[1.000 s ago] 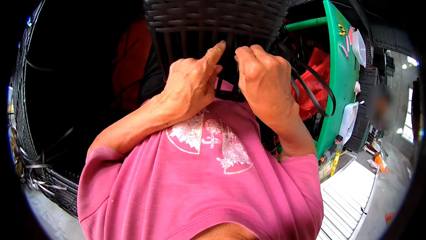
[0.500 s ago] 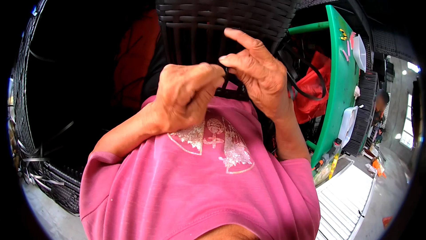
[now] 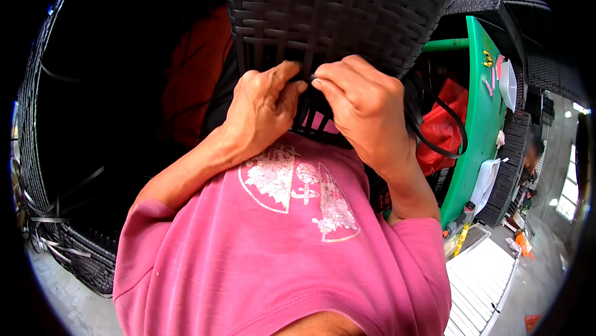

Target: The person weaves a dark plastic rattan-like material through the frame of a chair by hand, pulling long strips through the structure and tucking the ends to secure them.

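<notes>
In front of my chest stands a dark woven panel (image 3: 338,16) of flat black strips. Its weave is tight higher up, and below it bare upright strips show gaps between them. My left hand (image 3: 261,111) is closed in a pinch at the lower edge of the weave, thumb and forefinger at a black strip. Just to the right, my right hand (image 3: 369,103) also pinches, with a short dark bit of strip showing at its fingertips. The two sets of fingertips are close but apart. A long black strip (image 3: 456,149) loops out beside my right wrist.
On the right is a green table (image 3: 475,112) on edge in view, carrying white trays (image 3: 507,84) and small yellow and pink pieces. Red sheeting (image 3: 437,125) hangs beneath it. A white slatted panel (image 3: 478,280) lies lower right. Black woven frames (image 3: 81,261) stand at left.
My right hand has gone from spread fingers to a pinch. My left hand has turned and moved slightly up, its thumb now showing. The woven panel has shifted a little right and down in view.
</notes>
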Demonstrator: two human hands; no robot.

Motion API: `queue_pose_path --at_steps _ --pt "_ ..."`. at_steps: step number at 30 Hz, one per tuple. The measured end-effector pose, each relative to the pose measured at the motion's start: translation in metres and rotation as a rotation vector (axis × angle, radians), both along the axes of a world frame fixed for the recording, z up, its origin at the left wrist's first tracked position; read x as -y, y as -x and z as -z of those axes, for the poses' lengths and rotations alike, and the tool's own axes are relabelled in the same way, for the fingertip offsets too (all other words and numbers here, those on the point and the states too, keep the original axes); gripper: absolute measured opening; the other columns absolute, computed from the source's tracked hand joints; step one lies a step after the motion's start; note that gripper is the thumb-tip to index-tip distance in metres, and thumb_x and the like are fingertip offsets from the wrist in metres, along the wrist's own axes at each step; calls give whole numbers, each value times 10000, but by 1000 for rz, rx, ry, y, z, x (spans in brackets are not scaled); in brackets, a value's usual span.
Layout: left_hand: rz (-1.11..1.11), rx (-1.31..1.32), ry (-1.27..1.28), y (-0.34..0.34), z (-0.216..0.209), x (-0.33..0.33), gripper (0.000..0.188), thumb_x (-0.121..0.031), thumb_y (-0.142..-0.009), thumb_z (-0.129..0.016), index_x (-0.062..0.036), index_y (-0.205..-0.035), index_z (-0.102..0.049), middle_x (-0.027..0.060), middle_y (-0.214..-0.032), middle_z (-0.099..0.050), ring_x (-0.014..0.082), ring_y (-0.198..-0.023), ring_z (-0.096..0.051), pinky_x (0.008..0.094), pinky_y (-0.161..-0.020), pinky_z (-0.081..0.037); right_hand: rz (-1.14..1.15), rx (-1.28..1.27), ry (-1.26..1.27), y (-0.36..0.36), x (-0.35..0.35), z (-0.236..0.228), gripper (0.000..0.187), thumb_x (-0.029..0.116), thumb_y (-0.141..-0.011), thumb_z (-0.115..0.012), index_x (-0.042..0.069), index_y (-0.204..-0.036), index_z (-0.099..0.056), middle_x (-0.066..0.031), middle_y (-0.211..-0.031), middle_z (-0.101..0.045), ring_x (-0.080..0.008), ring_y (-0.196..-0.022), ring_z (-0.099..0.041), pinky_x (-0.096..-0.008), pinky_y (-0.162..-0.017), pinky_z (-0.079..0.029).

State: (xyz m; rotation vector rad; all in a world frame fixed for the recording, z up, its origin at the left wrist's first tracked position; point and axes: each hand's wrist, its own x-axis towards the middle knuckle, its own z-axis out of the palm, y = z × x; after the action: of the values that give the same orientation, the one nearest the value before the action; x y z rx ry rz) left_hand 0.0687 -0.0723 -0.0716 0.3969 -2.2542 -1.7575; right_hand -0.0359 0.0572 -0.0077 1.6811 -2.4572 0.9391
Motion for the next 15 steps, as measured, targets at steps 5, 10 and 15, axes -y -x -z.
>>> queue_pose_path --at_steps 5,10,15 --pt "-50 -237 224 -18 -27 5 94 70 -790 -655 15 -841 -598 140 -603 -561 267 -488 -593 330 -422 -416 -64 54 175 -9 -7 8 252 -70 -747 -731 -10 -990 -701 -155 -1067 -650 -157 -672 -642 -276 -566 -533" --pt "5 -514 358 -29 -37 16 71 64 -822 -635 13 -857 -599 100 -608 -552 223 -477 -572 310 -432 -425 -370 472 267 2 5 25 229 -60 -801 -676 2 -1021 -674 -141 -952 -672 -211 -675 -654 -276 -593 -542" --pt "-229 -142 103 -29 -5 21 244 35 -887 -600 46 -1131 -587 113 -585 -569 186 -468 -571 279 -453 -428 3 132 7 -20 17 6 173 -7 -763 -741 3 -912 -655 -110 -748 -652 -214 -610 -649 -285 -536 -494"
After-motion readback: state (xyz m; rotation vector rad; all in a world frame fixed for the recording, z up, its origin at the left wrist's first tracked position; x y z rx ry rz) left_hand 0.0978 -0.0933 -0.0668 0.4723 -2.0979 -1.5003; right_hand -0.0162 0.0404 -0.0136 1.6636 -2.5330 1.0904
